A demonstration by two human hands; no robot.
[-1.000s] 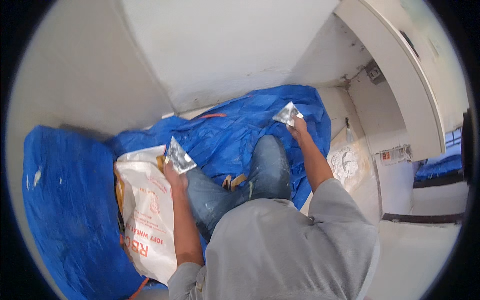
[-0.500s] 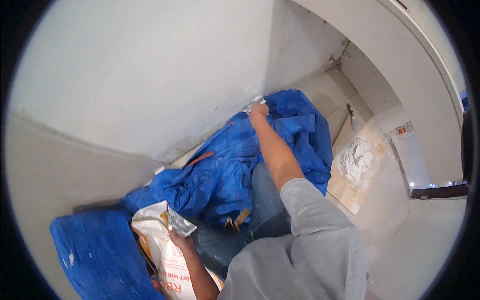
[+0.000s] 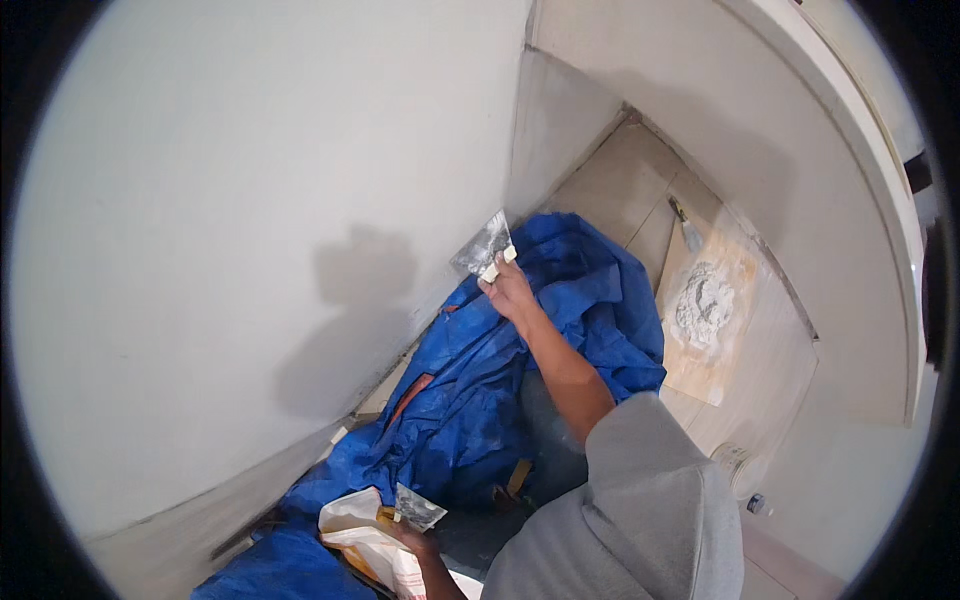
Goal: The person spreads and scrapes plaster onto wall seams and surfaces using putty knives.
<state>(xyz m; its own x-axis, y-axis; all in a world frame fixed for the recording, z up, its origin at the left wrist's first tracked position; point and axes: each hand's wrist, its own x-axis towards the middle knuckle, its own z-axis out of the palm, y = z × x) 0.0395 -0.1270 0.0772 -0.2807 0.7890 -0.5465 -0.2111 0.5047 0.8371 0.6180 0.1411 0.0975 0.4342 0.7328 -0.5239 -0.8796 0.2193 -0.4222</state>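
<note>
My right hand (image 3: 508, 286) grips a flat metal putty knife (image 3: 485, 242) by its pale handle, held close to the lower white wall (image 3: 200, 250); actual contact I cannot tell. Low in view, my left hand (image 3: 410, 536) holds a second metal putty knife (image 3: 421, 507) beside an open white sack with red print (image 3: 390, 560). Crumpled blue tarp (image 3: 620, 320) lies under and around both arms, along the wall's foot.
At the right, a board (image 3: 705, 380) on the tiles holds white powder (image 3: 705, 300) and a trowel-like tool (image 3: 690, 230). A container (image 3: 732, 465) stands lower down. A large curved-looking white panel (image 3: 810, 170) fills the upper right, bounding the floor corner.
My view has swung toward the wall. My right hand has gone from over the tarp to the wall, its blade now raised and facing it. The left knife appears lower in view.
</note>
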